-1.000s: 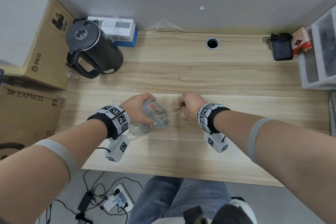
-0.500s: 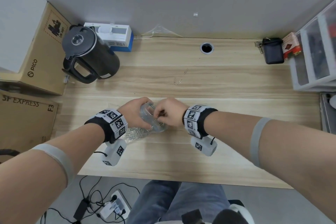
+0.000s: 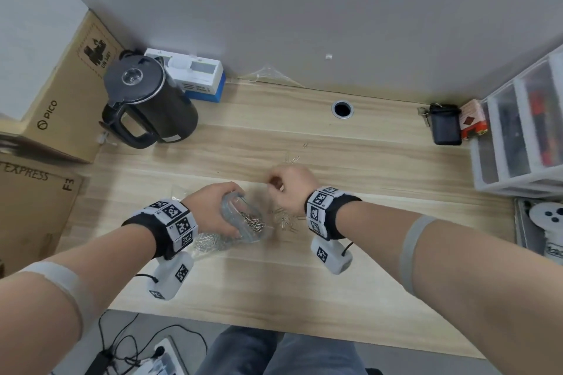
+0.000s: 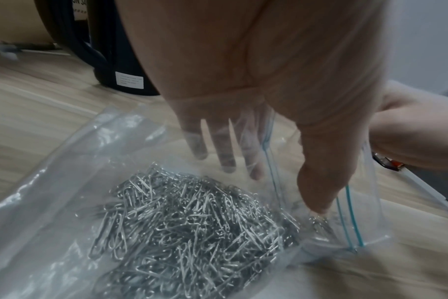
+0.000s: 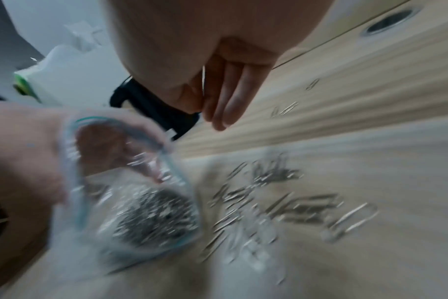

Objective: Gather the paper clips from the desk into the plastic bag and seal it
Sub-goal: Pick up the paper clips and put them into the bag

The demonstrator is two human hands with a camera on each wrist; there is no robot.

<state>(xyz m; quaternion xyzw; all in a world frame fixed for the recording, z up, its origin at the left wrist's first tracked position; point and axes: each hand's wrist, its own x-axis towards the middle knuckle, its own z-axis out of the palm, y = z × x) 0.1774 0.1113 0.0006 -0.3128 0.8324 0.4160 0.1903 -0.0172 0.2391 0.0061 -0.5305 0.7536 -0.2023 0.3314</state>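
Observation:
My left hand [image 3: 227,211] grips the mouth of the clear zip-top plastic bag [image 3: 243,227] and holds it open; the thumb sits on one side and the fingers [image 4: 226,159] show through the plastic. A heap of silver paper clips [image 4: 192,232] lies inside the bag [image 4: 90,161]. Loose paper clips [image 3: 285,221] are scattered on the wooden desk [image 3: 396,192] just right of the bag mouth. A few more clips [image 3: 292,158] lie farther back. My right hand [image 3: 275,184] hovers above the loose clips [image 5: 281,202], fingers [image 5: 233,97] together and nearly straight, with nothing plainly held.
A black kettle [image 3: 149,100] and a white-and-blue box [image 3: 195,73] stand at the back left. A cable hole [image 3: 342,109] is at the back centre. A black pouch [image 3: 446,125] and plastic drawers [image 3: 524,131] sit at the right. Cardboard boxes [image 3: 61,94] border the left edge.
My right hand went from the loose clips to the bag mouth, then drew back to the right above the clips. The left hand kept the bag open in place.

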